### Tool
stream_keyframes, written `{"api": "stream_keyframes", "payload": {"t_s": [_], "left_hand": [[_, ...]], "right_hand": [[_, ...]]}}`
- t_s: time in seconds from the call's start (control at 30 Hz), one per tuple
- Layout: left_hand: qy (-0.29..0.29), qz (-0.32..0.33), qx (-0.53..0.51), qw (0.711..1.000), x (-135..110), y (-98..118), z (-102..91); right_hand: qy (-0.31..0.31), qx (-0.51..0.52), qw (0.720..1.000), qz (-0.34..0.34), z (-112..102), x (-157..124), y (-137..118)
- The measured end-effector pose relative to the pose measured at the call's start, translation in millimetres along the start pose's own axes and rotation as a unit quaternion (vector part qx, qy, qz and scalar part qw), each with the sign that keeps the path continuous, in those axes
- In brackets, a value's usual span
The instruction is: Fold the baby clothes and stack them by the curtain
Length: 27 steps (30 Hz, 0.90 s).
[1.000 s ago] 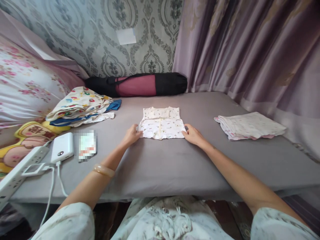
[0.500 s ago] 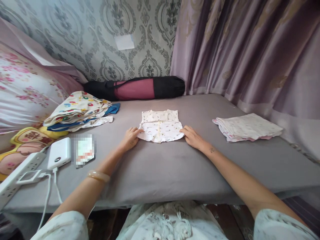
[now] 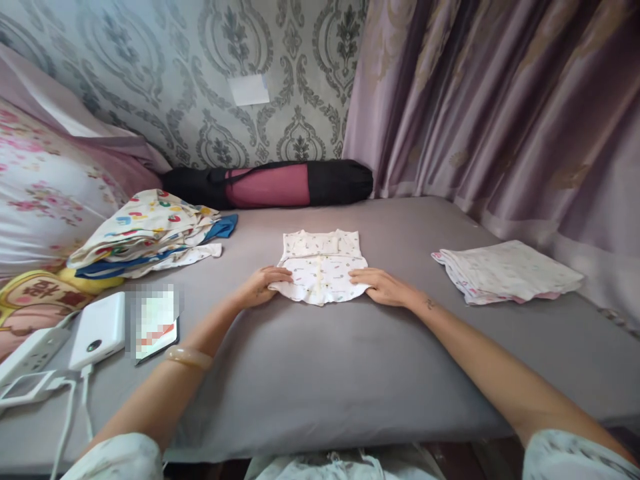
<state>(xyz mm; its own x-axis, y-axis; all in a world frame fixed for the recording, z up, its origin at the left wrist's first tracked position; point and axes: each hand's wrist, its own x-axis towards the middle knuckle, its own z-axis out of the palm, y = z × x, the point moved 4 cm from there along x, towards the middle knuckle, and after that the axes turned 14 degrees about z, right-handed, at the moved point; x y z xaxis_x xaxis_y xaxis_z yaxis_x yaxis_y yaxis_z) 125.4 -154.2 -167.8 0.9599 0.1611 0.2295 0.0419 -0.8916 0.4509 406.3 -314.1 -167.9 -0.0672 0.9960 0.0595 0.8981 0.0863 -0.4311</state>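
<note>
A small white baby shirt (image 3: 320, 277) with a tiny print lies in the middle of the grey bed, its far part folded over into a band. A pale yellow strip runs down its centre. My left hand (image 3: 263, 285) is closed on the near left corner, fingers lying over the cloth. At the near right corner, my right hand (image 3: 383, 285) grips the hem in the same way, with fingers on top. Both thumbs are mostly hidden. The shirt's near edge curves slightly between my hands.
To the right lies a stack of folded cloths (image 3: 510, 270). On the left are a heap of printed clothes (image 3: 145, 230), a phone (image 3: 157, 327), a white power bank (image 3: 99, 331) and a power strip (image 3: 37, 353) with cables. A black and pink long bag (image 3: 270, 185) rests along the wall.
My fingers have moved inward over the shirt's near corners and now lie further onto the cloth. The view has shifted slightly, so the bed sits lower in it.
</note>
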Motion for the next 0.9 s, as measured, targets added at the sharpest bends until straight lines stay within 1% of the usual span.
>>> {"api": "stream_keyframes", "payload": {"t_s": [0.1,0.17,0.23,0.3,0.37,0.43,0.5,0.57,0.67,0.73,0.8,0.9], "left_hand": [[0.074,-0.065,-0.085,0.992,5,-4,-7.2],[0.13,-0.103,-0.117,0.979,10,-7,-12.0],[0.178,-0.11,-0.137,0.968,16,-10,-15.4],[0.218,-0.098,-0.151,0.959,25,-14,-17.5],[0.25,-0.095,-0.153,0.951,33,-19,-18.6],[0.274,-0.107,-0.145,0.945,40,-26,-19.2],[0.294,-0.11,-0.137,0.939,48,-32,-19.8],[0.31,-0.098,-0.137,0.936,54,-38,-19.7],[0.323,-0.098,-0.135,0.932,62,-53,-17.1],[0.324,-0.128,-0.112,0.931,65,-66,-13.9],[0.318,-0.167,-0.074,0.93,69,-79,-10.7],[0.286,-0.228,-0.02,0.93,78,-95,-6.1]], "right_hand": [[0.032,0.078,0.994,0.066,-8,9,6],[0.059,0.122,0.987,0.089,-13,17,9],[0.086,0.148,0.98,0.1,-17,26,10],[0.113,0.158,0.975,0.109,-20,35,13],[0.138,0.158,0.971,0.117,-21,44,16],[0.159,0.155,0.967,0.126,-21,52,19],[0.172,0.149,0.964,0.137,-22,60,23],[0.18,0.142,0.963,0.143,-22,68,27],[0.191,0.138,0.962,0.14,-24,79,34],[0.193,0.135,0.961,0.146,-24,88,40],[0.188,0.119,0.961,0.167,-24,96,49],[0.174,0.062,0.96,0.213,-19,108,61]]}}
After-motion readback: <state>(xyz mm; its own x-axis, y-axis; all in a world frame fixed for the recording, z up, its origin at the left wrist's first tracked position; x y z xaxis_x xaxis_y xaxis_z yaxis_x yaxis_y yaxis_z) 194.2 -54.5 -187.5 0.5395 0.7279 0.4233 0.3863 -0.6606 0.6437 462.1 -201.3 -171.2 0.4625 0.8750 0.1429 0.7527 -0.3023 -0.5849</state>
